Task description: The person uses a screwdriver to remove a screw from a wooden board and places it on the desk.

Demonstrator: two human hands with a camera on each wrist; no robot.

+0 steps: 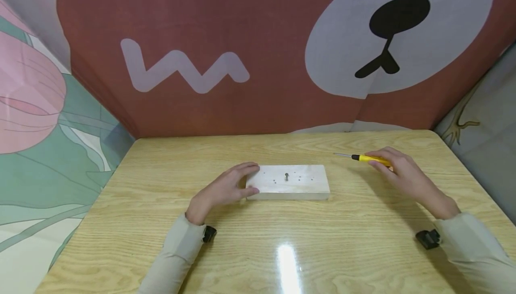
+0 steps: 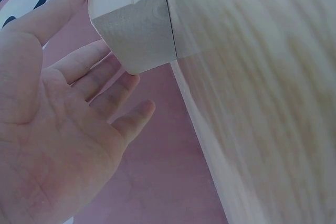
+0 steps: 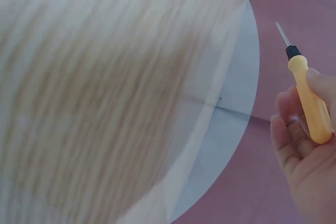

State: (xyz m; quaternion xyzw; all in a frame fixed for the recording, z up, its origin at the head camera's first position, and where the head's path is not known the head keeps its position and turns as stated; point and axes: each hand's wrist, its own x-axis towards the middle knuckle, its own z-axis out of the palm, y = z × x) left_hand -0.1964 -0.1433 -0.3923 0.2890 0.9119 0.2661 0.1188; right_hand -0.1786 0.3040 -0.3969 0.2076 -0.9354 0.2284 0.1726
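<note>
A pale wooden block point(image 1: 310, 187) with several small holes in its top lies flat on the table. One screw point(image 1: 286, 176) stands up from the block near its middle. My left hand point(image 1: 225, 187) holds the block's left end, thumb at the near edge and fingers at the far side; the left wrist view shows that end of the wooden block point(image 2: 137, 35) between them. To the right of the block, my right hand point(image 1: 407, 177) grips a screwdriver point(image 1: 372, 158) by its yellow handle, raised over the table. The screwdriver's shaft points left, and its tip is apart from the screw.
The light wood-grain table point(image 1: 161, 240) reaches back to a wall cloth point(image 1: 274, 105) with a bear print. Patterned cloth also hangs at the left and right. Black wrist devices point(image 1: 428, 239) sit at both sleeves.
</note>
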